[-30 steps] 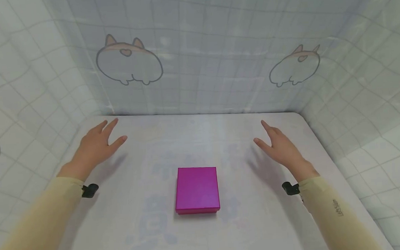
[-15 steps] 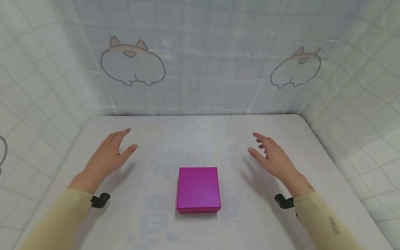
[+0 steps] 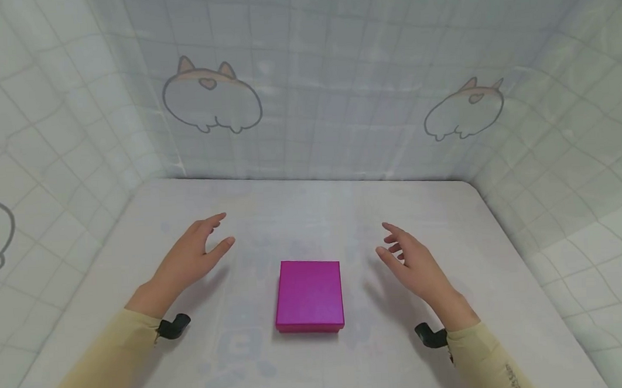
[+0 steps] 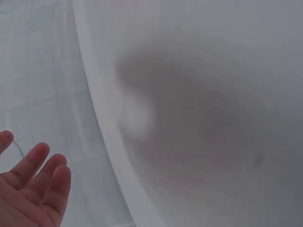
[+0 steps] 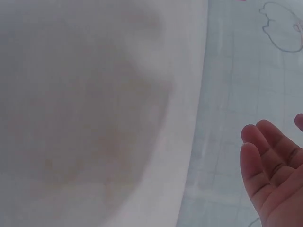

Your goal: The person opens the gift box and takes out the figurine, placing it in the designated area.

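Note:
A square magenta box (image 3: pixel 309 293) with a lid on it lies on the white table (image 3: pixel 320 369), near the middle of the head view. To its left and a little behind, my left hand (image 3: pixel 188 260) hovers over the table with fingers relaxed and holds nothing. My right hand (image 3: pixel 415 267) hovers on the other side, thumb apart from loosely bent fingers, also holding nothing. Both hands stand apart from the box. In the left wrist view the fingers (image 4: pixel 35 177) are spread a little, with a shadow on the table beyond. The right wrist view shows similarly relaxed fingers (image 5: pixel 265 158).
Pale grid-patterned curtains enclose the table: a back curtain (image 3: pixel 306 100), a left one (image 3: pixel 50 143) and a right one (image 3: pixel 578 162). Cartoon animal outlines are printed on them. A small black wrist camera (image 3: pixel 174 326) sits at the left cuff and another (image 3: pixel 431 335) at the right.
Both hands have moved inward and nearer the body, closer to the box, and their fingers have relaxed into a looser bend. The box has stayed in place on the table.

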A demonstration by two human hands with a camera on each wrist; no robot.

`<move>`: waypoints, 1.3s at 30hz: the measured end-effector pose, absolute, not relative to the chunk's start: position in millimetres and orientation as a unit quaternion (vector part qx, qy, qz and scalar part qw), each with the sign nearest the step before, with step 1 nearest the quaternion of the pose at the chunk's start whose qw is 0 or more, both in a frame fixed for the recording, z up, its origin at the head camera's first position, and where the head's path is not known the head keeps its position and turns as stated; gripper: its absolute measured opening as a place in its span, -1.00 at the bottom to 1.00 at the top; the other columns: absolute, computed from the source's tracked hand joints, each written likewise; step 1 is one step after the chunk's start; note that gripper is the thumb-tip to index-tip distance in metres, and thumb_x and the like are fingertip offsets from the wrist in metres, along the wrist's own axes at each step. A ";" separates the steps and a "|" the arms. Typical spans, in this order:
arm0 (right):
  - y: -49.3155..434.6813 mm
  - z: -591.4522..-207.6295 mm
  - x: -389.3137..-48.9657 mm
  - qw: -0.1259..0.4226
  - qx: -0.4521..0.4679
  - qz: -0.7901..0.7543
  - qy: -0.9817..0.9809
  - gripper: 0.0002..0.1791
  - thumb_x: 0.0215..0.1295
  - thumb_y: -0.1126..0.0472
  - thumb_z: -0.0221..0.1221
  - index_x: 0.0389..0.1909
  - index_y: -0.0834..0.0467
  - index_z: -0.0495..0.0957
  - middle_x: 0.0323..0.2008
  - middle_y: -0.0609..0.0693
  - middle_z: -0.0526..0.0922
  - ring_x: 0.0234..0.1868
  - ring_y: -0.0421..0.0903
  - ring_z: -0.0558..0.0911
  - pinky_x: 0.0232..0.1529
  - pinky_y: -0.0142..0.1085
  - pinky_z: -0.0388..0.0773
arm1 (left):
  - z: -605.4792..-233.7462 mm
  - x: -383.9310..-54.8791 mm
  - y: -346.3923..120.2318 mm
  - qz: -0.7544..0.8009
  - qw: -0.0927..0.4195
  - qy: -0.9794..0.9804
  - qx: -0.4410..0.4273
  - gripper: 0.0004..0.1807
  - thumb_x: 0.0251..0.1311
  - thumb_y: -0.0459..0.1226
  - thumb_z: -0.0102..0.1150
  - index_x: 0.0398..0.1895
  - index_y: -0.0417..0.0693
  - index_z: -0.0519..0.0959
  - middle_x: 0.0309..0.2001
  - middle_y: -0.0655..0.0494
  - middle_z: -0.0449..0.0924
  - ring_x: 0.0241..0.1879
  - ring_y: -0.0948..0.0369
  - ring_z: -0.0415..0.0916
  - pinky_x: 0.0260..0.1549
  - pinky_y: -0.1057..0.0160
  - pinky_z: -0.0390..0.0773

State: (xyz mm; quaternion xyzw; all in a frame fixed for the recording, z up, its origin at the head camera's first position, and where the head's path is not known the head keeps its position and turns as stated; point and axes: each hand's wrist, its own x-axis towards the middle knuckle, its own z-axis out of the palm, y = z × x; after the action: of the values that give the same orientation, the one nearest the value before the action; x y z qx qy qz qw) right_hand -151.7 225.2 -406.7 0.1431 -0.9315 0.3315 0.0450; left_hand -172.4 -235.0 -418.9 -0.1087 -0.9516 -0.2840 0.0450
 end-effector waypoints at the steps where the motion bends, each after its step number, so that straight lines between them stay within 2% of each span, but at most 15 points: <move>1: 223.7 -407.9 -150.1 0.044 0.144 0.335 -0.930 -0.38 0.19 -0.26 -0.01 0.28 -0.36 0.06 -0.05 -0.22 0.43 -0.17 -0.25 0.47 -0.16 -0.19 0.47 | -420.6 -171.1 -232.0 -0.289 0.045 -0.950 -0.111 -0.25 0.10 0.25 -0.09 0.35 0.33 0.04 0.16 0.14 0.25 0.11 0.10 0.25 -0.04 -0.05 0.33; 10: 203.8 -419.8 -136.1 0.023 0.161 0.351 -0.922 -0.41 0.22 -0.23 -0.04 0.27 -0.35 0.06 -0.16 -0.26 0.47 -0.22 -0.29 0.49 -0.19 -0.22 0.49 | -432.9 -150.9 -206.4 -0.346 0.005 -0.931 -0.113 -0.29 0.08 0.25 -0.06 0.31 0.43 0.05 0.08 0.19 0.35 -0.01 0.20 0.37 -0.13 0.07 0.43; 16: 188.5 -429.1 -125.8 0.011 0.178 0.357 -0.917 -0.41 0.25 -0.19 -0.03 0.28 -0.31 0.07 -0.20 -0.27 0.49 -0.23 -0.31 0.49 -0.24 -0.33 0.50 | -434.3 -136.8 -188.7 -0.387 -0.033 -0.915 -0.104 -0.33 0.07 0.27 -0.06 0.27 0.51 0.07 -0.03 0.24 0.43 -0.14 0.34 0.43 -0.20 0.17 0.46; 25: 171.7 -437.0 -118.8 -0.014 0.154 0.384 -0.910 -0.43 0.21 -0.22 0.00 0.25 -0.34 0.13 -0.25 -0.31 0.51 -0.33 -0.32 0.52 -0.33 -0.38 0.49 | -437.6 -129.3 -167.7 -0.419 -0.070 -0.901 -0.086 -0.32 0.03 0.29 -0.05 0.26 0.47 0.12 -0.13 0.44 0.42 -0.18 0.39 0.43 -0.20 0.23 0.45; 29: 166.7 -443.2 -114.6 -0.047 0.146 0.400 -0.904 -0.41 0.20 -0.23 0.00 0.26 -0.29 0.14 -0.24 -0.29 0.51 -0.33 -0.33 0.53 -0.32 -0.38 0.49 | -440.9 -126.7 -161.2 -0.444 -0.107 -0.885 -0.088 -0.25 0.02 0.29 -0.03 0.30 0.33 0.13 -0.13 0.37 0.44 -0.22 0.33 0.47 -0.29 0.24 0.48; 33: 162.2 -447.6 -111.4 -0.079 0.143 0.421 -0.892 -0.36 0.19 -0.25 -0.01 0.28 -0.21 0.15 -0.23 -0.26 0.52 -0.34 -0.29 0.55 -0.30 -0.34 0.49 | -443.8 -123.9 -154.9 -0.463 -0.145 -0.870 -0.092 -0.21 0.00 0.27 0.01 0.32 0.31 0.12 -0.11 0.27 0.43 -0.30 0.26 0.51 -0.41 0.23 0.49; 39: 156.1 -450.7 -109.4 -0.105 0.144 0.438 -0.881 -0.37 0.19 -0.24 0.01 0.28 -0.22 0.15 -0.23 -0.22 0.54 -0.33 -0.27 0.56 -0.34 -0.32 0.50 | -449.2 -120.4 -149.0 -0.477 -0.168 -0.857 -0.102 -0.22 0.02 0.24 0.04 0.32 0.26 0.12 -0.11 0.21 0.44 -0.32 0.22 0.51 -0.39 0.23 0.50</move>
State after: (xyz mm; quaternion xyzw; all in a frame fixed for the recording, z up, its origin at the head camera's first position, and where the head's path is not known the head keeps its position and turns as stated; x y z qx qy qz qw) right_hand -109.4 156.1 -450.7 0.1436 -0.8810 0.4383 -0.1052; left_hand -120.4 -149.0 -449.2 -0.1018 -0.8569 -0.4768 -0.1676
